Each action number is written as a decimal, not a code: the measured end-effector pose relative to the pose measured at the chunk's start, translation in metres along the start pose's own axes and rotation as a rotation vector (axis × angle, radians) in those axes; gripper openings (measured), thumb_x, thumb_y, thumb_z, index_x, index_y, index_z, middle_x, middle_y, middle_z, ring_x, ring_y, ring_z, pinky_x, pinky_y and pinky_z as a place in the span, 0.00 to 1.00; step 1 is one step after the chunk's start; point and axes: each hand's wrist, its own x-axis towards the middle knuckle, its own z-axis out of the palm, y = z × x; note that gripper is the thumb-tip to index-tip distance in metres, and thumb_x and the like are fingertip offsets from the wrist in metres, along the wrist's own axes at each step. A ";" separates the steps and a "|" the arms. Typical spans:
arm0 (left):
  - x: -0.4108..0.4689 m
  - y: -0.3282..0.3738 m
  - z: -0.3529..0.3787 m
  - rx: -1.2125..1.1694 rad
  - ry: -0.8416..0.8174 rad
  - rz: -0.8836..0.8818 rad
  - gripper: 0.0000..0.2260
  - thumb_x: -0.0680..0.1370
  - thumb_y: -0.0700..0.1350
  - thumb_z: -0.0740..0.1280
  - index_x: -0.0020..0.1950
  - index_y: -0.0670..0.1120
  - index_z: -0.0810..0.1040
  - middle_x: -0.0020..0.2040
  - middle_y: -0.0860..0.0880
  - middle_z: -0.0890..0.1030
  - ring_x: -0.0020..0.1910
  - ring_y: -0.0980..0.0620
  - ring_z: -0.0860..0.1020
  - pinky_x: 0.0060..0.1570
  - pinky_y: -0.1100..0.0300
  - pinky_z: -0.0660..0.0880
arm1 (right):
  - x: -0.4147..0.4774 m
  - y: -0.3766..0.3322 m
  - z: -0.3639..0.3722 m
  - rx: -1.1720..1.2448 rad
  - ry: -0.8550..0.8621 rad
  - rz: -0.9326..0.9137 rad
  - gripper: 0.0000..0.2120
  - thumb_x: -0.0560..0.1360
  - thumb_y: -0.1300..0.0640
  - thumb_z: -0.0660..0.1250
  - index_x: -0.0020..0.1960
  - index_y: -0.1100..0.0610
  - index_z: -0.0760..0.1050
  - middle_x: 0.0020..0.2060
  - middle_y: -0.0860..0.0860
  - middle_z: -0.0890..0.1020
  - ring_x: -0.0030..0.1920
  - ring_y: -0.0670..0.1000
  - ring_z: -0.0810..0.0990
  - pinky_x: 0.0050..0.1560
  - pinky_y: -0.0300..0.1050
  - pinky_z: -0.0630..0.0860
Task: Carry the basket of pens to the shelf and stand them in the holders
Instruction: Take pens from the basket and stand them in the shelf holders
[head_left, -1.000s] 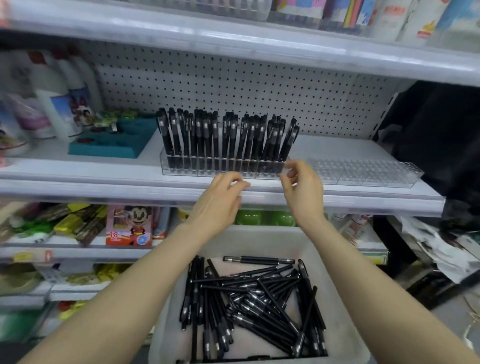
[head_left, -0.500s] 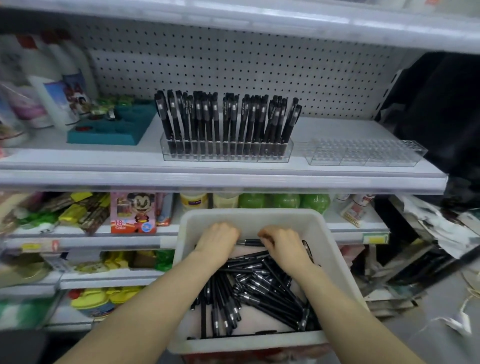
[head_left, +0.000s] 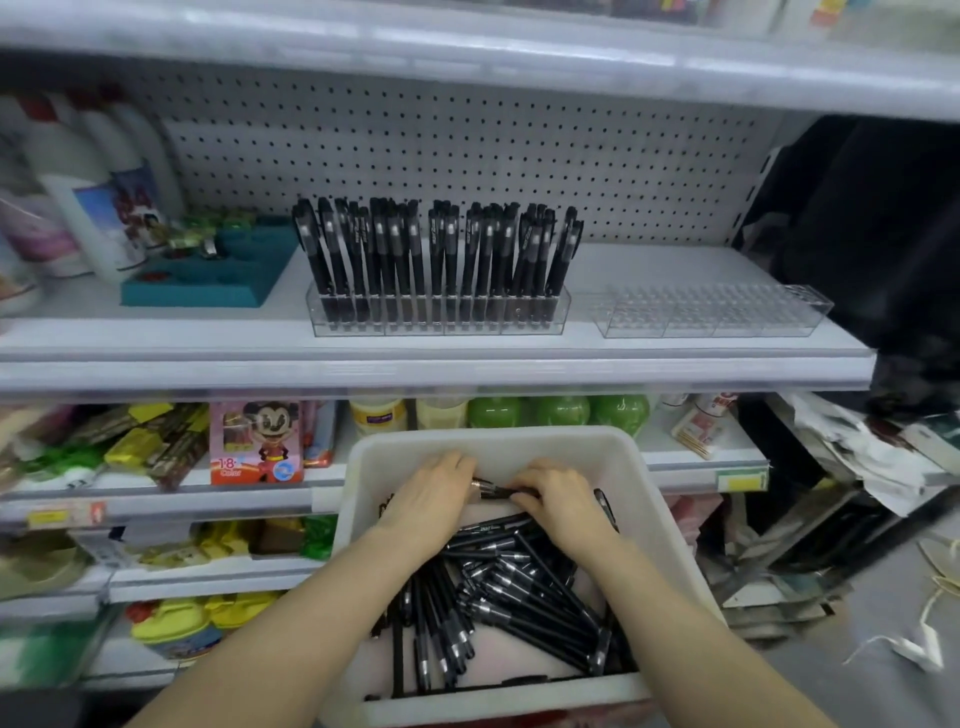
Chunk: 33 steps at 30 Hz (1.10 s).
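Observation:
A white plastic basket (head_left: 493, 440) sits low in front of me, holding a loose pile of black pens (head_left: 511, 590). My left hand (head_left: 431, 499) and my right hand (head_left: 563, 501) rest palm down at its far end, fingers curled onto the pens. One black pen (head_left: 491, 488) runs between them, with my right fingers closed over one end; what lies under my left fingers is hidden. On the shelf (head_left: 415, 364) above, a clear holder (head_left: 439, 317) is packed with upright black pens (head_left: 436, 249). A second clear holder (head_left: 711, 312) to its right stands empty.
A teal tray (head_left: 208, 275) and white bottles (head_left: 93, 208) occupy the shelf's left end. Below are a cartoon box (head_left: 257, 441) and green bottles (head_left: 561, 410). Dark fabric (head_left: 883, 234) and piled clutter (head_left: 857, 493) crowd the right side.
Both hands came down from the front of the full holder into the far end of the basket. Over the last half second they have barely shifted.

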 end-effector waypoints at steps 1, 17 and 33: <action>-0.001 0.001 -0.003 -0.064 0.039 0.008 0.07 0.82 0.46 0.60 0.59 0.47 0.72 0.57 0.48 0.73 0.56 0.49 0.73 0.54 0.54 0.72 | 0.000 -0.001 -0.002 0.015 0.015 0.015 0.08 0.77 0.52 0.66 0.53 0.51 0.81 0.48 0.48 0.80 0.49 0.53 0.79 0.50 0.48 0.73; 0.075 0.034 -0.090 -0.191 0.385 0.127 0.15 0.81 0.50 0.62 0.67 0.49 0.73 0.54 0.54 0.75 0.51 0.56 0.74 0.52 0.59 0.72 | 0.036 0.009 -0.111 0.162 0.157 -0.096 0.04 0.77 0.55 0.68 0.50 0.54 0.76 0.41 0.47 0.82 0.42 0.50 0.79 0.46 0.45 0.74; 0.177 0.108 -0.068 0.140 0.434 0.312 0.22 0.76 0.35 0.69 0.70 0.40 0.72 0.68 0.43 0.73 0.66 0.43 0.71 0.62 0.50 0.74 | 0.097 0.069 -0.250 0.464 0.652 0.018 0.03 0.78 0.56 0.65 0.48 0.55 0.75 0.37 0.51 0.84 0.37 0.48 0.84 0.46 0.47 0.81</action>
